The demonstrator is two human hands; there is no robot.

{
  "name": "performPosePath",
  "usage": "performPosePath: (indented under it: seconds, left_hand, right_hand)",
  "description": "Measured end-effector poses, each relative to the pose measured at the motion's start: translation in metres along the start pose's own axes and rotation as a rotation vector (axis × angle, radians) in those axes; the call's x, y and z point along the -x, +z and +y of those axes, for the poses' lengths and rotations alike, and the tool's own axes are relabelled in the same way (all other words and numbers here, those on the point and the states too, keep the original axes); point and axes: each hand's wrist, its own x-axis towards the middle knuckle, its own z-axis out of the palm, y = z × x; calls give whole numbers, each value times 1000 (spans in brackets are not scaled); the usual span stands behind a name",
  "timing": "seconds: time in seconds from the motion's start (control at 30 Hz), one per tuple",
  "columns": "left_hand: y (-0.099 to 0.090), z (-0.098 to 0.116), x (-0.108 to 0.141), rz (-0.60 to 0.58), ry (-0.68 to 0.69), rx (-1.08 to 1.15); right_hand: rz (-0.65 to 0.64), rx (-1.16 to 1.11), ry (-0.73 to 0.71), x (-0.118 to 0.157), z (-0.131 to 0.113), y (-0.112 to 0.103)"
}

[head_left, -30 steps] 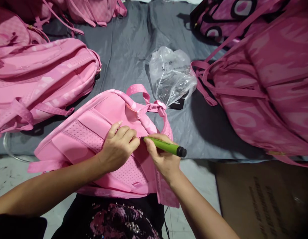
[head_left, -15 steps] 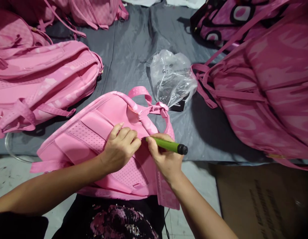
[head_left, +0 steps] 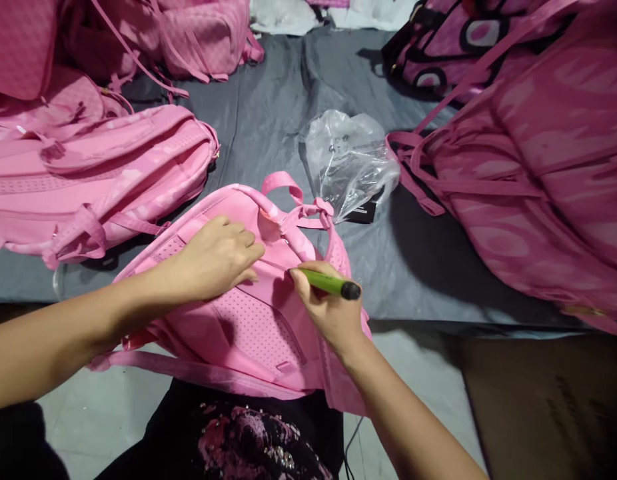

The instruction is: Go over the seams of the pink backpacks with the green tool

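Note:
A pink backpack [head_left: 261, 327] lies back panel up at the table's front edge, its lower end over my lap. My left hand [head_left: 223, 257] presses on the back panel with curled fingers, closed on the fabric; what is under the fingertips is hidden. Pinched in my right hand [head_left: 333, 313] is a green pen-like marker [head_left: 326, 283] with a black end. Its tip points at the panel, close to the left hand's fingers; I cannot tell whether it touches. A knotted pink strap [head_left: 318, 212] stands up at the backpack's top end.
A clear plastic bag [head_left: 346, 160] lies beyond the backpack on the grey cloth [head_left: 278, 93], over a small black card [head_left: 361, 213]. Another pink backpack [head_left: 103, 187] lies at left, with several behind it. A large pink backpack [head_left: 543, 173] fills the right. A brown cardboard box [head_left: 518, 400] stands below the table.
My left hand has slid left and up on the panel, away from my right hand. The marker has moved slightly left. The view has shifted a little.

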Motion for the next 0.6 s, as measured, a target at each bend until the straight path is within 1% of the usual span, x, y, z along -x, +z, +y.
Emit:
performPosePath:
  seconds: [0.07,0.13,0.2,0.27,0.33,0.37,0.4,0.47,0.53,0.6]
  left_hand:
    - [-11,6,11,35,-33,36]
    - [-24,22,26,111,-98,93]
    - [-37,45,42,172,-188,168]
    - [-46,68,55,216,-293,245]
    - [-46,83,62,252,-381,274]
    - [-42,85,65,265,-406,259]
    - [-37,83,66,260,-412,229]
    - [-25,71,70,189,-373,174]
    - [-19,52,77,91,-277,153]
    - [-19,32,86,24,-164,133]
  right_hand:
    - [52,27,18,3,-3,-3]
    - [89,-101,68,6,-10,-9]
    - [66,-318,92,5,-21,-16]
    - [14,-459,40,0,-32,-20]
    - [-41,-489,-18,-6,-40,-18]
    - [-66,-481,-44,-9,-41,-14]
    - [-91,-465,-74,-11,-42,-9]
    - [-122,-414,-180,-10,-37,4]
    - [-118,-324,-384,-5,-26,16]
    - [-69,-210,-595,2,-11,25]
